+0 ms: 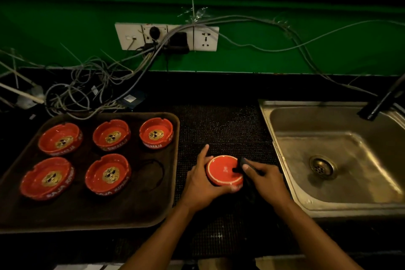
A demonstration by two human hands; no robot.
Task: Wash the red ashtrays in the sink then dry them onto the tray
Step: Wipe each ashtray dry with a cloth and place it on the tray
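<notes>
The left hand (202, 180) wraps its fingers around a round red ashtray (224, 170) turned bottom up, over the black bumpy rubber mat (219, 125). The right hand (266, 176) pinches a dark cloth (243, 163) and presses it on the ashtray's bottom. To the left, a brown plastic tray (153, 210) holds five red ashtrays with gold pictures (108, 174), all open side up. To the right sits a shiny metal sink (328, 153) with a black tap (381, 101) above it.

Dark counter (219, 85) bearing brown tray (140, 210), black mesh mat (221, 125), tangled cables (83, 92).
</notes>
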